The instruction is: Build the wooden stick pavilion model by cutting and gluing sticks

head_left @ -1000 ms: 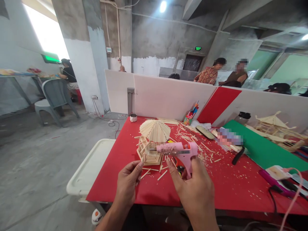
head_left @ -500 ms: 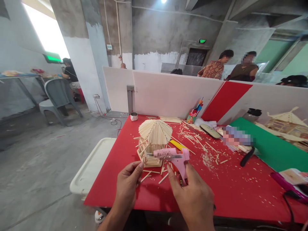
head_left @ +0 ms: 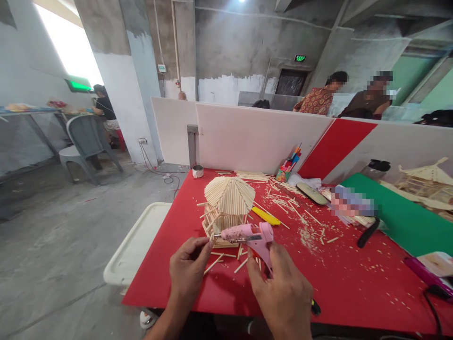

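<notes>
A pink glue gun [head_left: 247,233] is held by its handle in my right hand [head_left: 283,283], its nozzle pointing left. The nozzle tip is at the fingertips of my left hand [head_left: 189,267], which pinch a small pale wooden stick [head_left: 212,237]. Just behind both hands stands a small house of round sticks [head_left: 229,196] with a fan-like pointed roof; the gun hides part of its base. Loose short sticks [head_left: 213,265] lie on the red table [head_left: 159,278] in front of the house. Right of the house is a yellow cutter [head_left: 265,216].
A tape roll [head_left: 197,171], a pen cup [head_left: 283,174] and an eyeglass case [head_left: 311,193] lie toward the back. Stick scraps [head_left: 306,236] are scattered at the right. A green board [head_left: 406,212] is farther right. Behind a white partition [head_left: 258,137] are several people.
The glue gun has moved slightly left and down, so its nozzle now meets the small stick at my left fingertips. The view has shifted a little.
</notes>
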A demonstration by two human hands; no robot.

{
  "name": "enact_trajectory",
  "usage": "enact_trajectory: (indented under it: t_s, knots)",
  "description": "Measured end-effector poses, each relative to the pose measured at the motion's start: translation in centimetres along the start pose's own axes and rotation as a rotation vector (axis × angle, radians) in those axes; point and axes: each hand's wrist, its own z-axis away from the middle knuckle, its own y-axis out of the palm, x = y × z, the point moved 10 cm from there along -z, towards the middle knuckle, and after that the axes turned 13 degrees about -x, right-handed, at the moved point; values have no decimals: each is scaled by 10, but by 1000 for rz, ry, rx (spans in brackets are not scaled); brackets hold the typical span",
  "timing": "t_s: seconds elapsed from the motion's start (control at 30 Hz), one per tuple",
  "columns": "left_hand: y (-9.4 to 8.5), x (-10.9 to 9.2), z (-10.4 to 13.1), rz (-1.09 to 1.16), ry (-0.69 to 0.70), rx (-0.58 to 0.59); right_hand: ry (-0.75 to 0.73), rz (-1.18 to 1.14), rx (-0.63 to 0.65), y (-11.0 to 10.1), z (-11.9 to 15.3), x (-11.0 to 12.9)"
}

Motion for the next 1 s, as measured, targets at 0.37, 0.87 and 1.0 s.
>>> enact_trajectory:
  t_s: [0.37, 0.87, 1.0]
  knots:
    - [-2, -15, 1, -139, 199, -22, -2, -8, -22, -1, -2, 1]
    - [-7, -23, 0, -103, 155, -57, 62, 48, 6, -3, -7, 0]
    - [-7, -23, 1, -107, 156, -59, 51, 61, 14, -2, -2, 0]
